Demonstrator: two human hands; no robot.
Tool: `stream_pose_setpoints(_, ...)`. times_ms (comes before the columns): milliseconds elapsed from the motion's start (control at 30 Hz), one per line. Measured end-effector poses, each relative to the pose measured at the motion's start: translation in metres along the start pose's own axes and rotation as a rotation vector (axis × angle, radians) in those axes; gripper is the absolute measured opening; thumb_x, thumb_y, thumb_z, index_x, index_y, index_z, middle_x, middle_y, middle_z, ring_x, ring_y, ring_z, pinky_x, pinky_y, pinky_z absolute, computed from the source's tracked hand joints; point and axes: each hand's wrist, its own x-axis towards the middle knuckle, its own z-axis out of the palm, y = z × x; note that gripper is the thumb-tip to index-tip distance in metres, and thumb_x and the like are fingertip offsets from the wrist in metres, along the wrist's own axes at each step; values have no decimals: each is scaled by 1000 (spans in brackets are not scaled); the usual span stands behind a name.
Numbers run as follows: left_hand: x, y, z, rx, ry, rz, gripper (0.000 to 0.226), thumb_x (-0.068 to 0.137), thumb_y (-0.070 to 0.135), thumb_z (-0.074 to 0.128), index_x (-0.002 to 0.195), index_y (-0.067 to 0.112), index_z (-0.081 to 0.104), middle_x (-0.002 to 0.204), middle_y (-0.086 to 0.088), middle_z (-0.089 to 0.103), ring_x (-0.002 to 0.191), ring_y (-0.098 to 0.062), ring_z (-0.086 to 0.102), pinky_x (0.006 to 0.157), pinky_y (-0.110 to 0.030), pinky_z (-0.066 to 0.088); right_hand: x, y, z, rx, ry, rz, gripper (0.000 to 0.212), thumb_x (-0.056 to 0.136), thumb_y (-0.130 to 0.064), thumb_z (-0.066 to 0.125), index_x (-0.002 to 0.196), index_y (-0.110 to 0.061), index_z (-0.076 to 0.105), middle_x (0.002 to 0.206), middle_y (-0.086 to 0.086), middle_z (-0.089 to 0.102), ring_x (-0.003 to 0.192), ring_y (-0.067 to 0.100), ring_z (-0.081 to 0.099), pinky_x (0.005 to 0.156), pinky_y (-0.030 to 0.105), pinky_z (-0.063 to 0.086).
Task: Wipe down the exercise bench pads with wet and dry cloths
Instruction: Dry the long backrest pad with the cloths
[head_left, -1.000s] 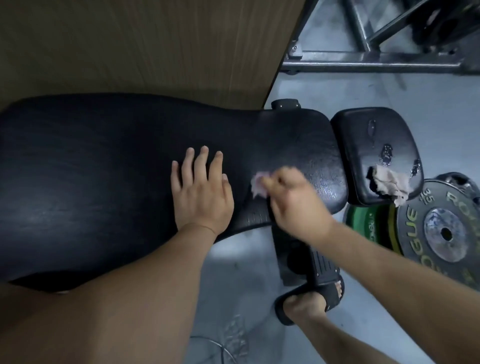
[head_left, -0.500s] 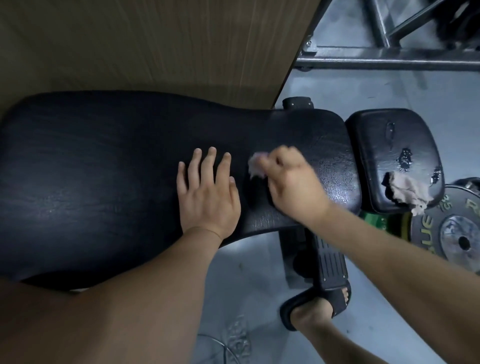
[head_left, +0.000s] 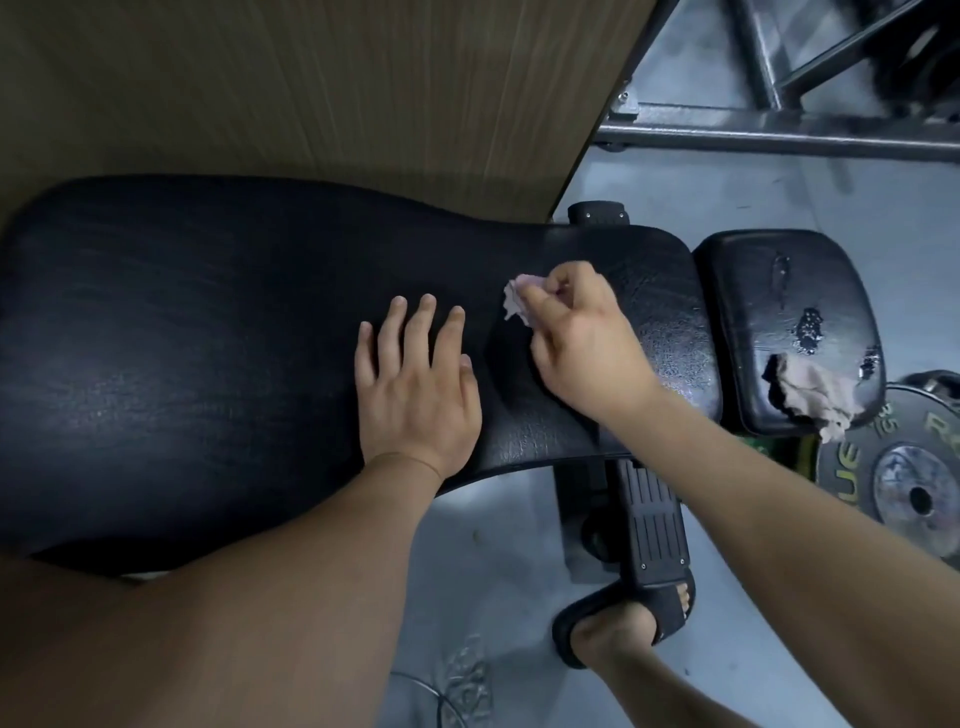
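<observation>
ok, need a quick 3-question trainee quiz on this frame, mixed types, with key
1. True or false: the left hand lies flat on the long bench pad.
2. The right hand pinches: A) a small cloth B) a spray bottle C) nothing.
3. Short answer: where does the second cloth lie?

Key: 1 true. 2 A. 3 on the small pad, at its near edge.

Wood panel (head_left: 311, 93), steel rack frame (head_left: 779, 130), weight plate (head_left: 904, 499), black sandal (head_left: 667, 610), grey floor (head_left: 493, 545)
</observation>
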Motion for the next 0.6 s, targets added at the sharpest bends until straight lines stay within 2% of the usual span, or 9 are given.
stream_pose_setpoints(33, 0, 0, 0, 0, 2, 1, 52, 101, 37, 33, 151, 26, 44, 160, -3, 38, 153, -27, 23, 125, -53, 13, -9, -3, -3, 24, -16, -9, 45, 92, -12, 53, 136, -6, 61, 121, 15, 53, 104, 34, 56, 89, 45, 54)
stream_pose_setpoints(100, -1, 0, 0, 1, 10, 1, 52, 101, 36, 34, 151, 26, 44, 160, -3, 39, 153, -27, 24, 125, -53, 13, -25, -7, -17, 176, -41, 34, 49, 97, -14, 53, 146, -9, 53, 131, 10, 54, 115, 24, 56, 101, 33, 49)
stream_pose_setpoints(167, 0, 0, 0, -1, 18, 0, 51, 101, 36, 36, 150, 25, 45, 159, -3, 40, 153, -28, 25, 125, -54, 14, -31, -1, -31, 283, 36, 111, 45, 100, -12, 49, 145, -9, 55, 127, 5, 57, 113, 11, 57, 100, 19, 46)
stream_pose_setpoints(267, 0, 0, 0, -4, 28, 3, 51, 101, 35, 37, 149, 25, 47, 158, -4, 41, 152, -29, 26, 124, -54, 16, -25, 10, -36, 217, 148, 190, 32, 99, -12, 56, 129, -6, 66, 116, 6, 60, 102, 13, 60, 90, 28, 53)
stream_pose_setpoints(367, 0, 0, -1, -2, 25, 0, 51, 100, 35, 37, 150, 25, 47, 158, -4, 40, 152, -28, 26, 124, -54, 16, -13, 14, -27, 49, 25, 264, 41, 94, -28, 69, 130, -9, 65, 121, 9, 56, 111, 28, 51, 98, 37, 47)
stream_pose_setpoints(400, 0, 0, -1, -1, 27, 0, 51, 100, 35, 38, 150, 25, 47, 158, -4, 40, 152, -28, 26, 124, -54, 16, -9, 14, -23, 25, -27, 294, 40, 91, -32, 72, 125, -11, 68, 122, 9, 54, 113, 31, 48, 100, 40, 44)
stream_pose_setpoints(467, 1, 0, 0, -3, 30, 0, 51, 100, 35, 39, 149, 25, 47, 158, -4, 41, 152, -29, 26, 124, -54, 15, -3, 8, -18, 48, -78, 342, 23, 84, -32, 75, 100, -17, 68, 117, 4, 53, 109, 30, 46, 99, 40, 42)
stream_pose_setpoints(533, 1, 0, 0, -7, 33, 0, 51, 99, 34, 39, 149, 24, 48, 158, -5, 41, 152, -29, 26, 124, -54, 15, 1, 0, -20, 165, -51, 338, 20, 82, -26, 73, 83, -17, 55, 100, -4, 56, 99, 23, 50, 88, 32, 44)
stream_pose_setpoints(600, 0, 0, 0, -3, 35, -1, 52, 99, 35, 39, 149, 24, 48, 158, -5, 41, 152, -29, 26, 124, -54, 15, 5, -2, -30, 294, 66, 334, 22, 84, -16, 68, 77, -13, 48, 82, -7, 54, 84, 14, 51, 73, 25, 43)
